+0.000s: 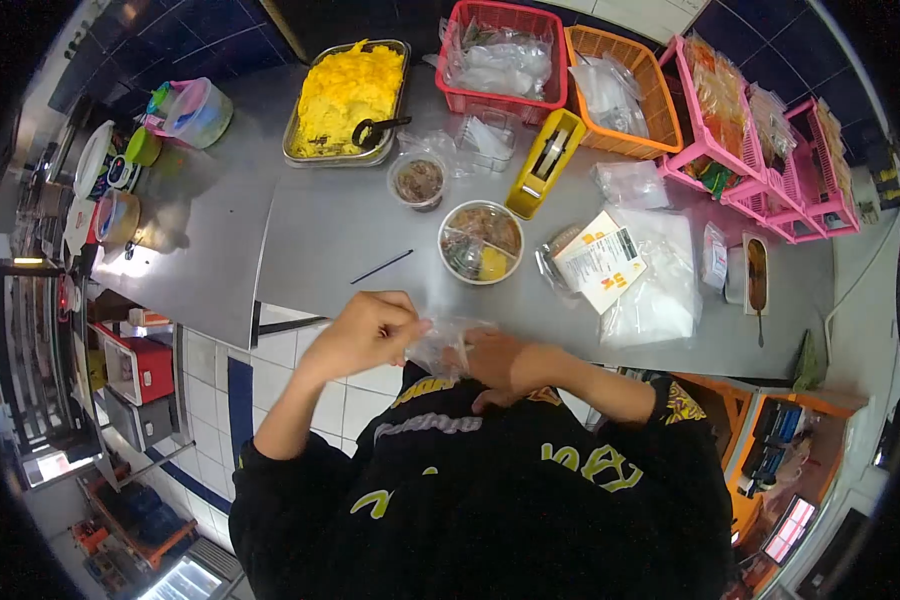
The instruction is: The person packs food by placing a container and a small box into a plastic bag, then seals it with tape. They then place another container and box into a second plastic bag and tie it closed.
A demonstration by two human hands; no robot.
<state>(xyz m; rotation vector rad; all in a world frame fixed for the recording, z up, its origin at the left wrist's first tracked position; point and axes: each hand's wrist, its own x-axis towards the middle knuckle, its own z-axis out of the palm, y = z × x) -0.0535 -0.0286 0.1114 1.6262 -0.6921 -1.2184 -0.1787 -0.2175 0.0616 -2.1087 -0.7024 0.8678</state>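
Close to my body, at the counter's front edge, a clear plastic bag (432, 350) spans the space between my hands. My left hand (365, 335) is closed, its fingers pinched at the bag's left side. My right hand (505, 362) has its fingers curled over the right side of the bag. Beyond them is a round divided bowl (480, 242) with meat, vegetables and a yellow portion. Behind its left side sits a clear round cup (418, 181) of brown food. A dark thin stick or pen (381, 266) lies left of the bowl.
A yellow tape dispenser (546, 163) stands behind the bowl. Farther back are a tray of yellow food (350, 100), a red basket (500, 100) and an orange basket (660, 125). To the right lie a printed card (600, 262), plastic bags (660, 318) and pink racks (715, 165).
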